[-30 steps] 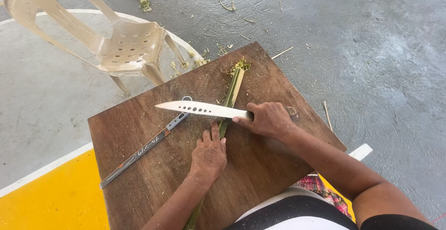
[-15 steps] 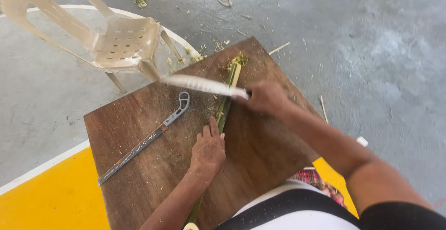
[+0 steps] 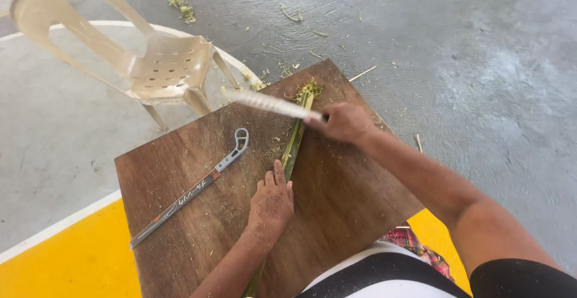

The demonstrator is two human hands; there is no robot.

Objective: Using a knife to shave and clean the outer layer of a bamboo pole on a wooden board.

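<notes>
With the green stalk (image 3: pixel 294 143) pinned flat at the board's (image 3: pixel 180 226) centre by the open left hand (image 3: pixel 271 200), the knife (image 3: pixel 270 104), gripped in the closed right hand (image 3: pixel 344 122) at 1 o'clock, is best brought down well clear of those fingers

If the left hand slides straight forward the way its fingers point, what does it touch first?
Probably only more of the green stalk under the left hand, then its frayed tip at the board's far edge. The knife seems raised above that line, though height is unclear.
</notes>
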